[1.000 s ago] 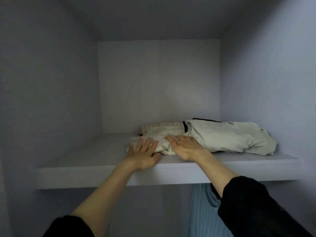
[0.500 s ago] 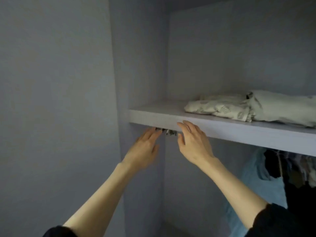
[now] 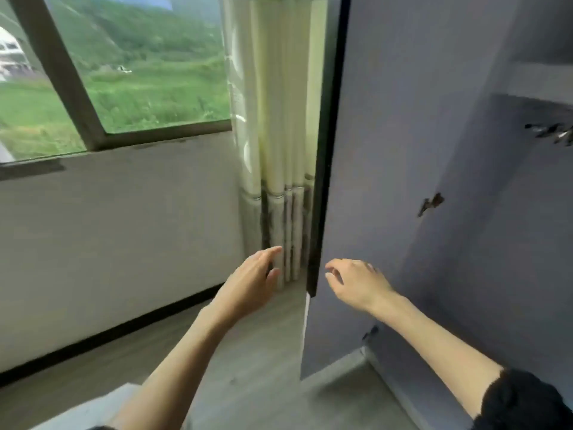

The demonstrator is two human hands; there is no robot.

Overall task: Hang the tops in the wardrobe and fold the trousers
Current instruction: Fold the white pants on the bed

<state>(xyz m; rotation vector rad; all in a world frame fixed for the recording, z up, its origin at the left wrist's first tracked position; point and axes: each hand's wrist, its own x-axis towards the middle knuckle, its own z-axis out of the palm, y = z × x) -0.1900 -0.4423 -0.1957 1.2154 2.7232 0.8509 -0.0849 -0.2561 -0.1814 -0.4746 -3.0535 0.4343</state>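
Note:
The open wardrobe door (image 3: 387,150) stands in front of me, grey on its inner face with a dark edge. My left hand (image 3: 251,282) hovers just left of that edge, fingers loosely apart and empty. My right hand (image 3: 356,282) is raised before the door's inner face, fingers curled a little, holding nothing. Neither hand touches the door. At the far right a corner of the wardrobe shelf (image 3: 539,83) shows. No tops or trousers are in view.
A cream pleated curtain (image 3: 273,135) hangs beside the door edge. A window (image 3: 139,66) with a dark frame looks onto green hills at the left. A white wall sits below it, above wooden floor (image 3: 248,367). Metal hinges (image 3: 431,203) are on the door.
Both hands left the folded clothes on the shelf and dropped lower. My view swung left and down from the shelf to the open door, curtain and window.

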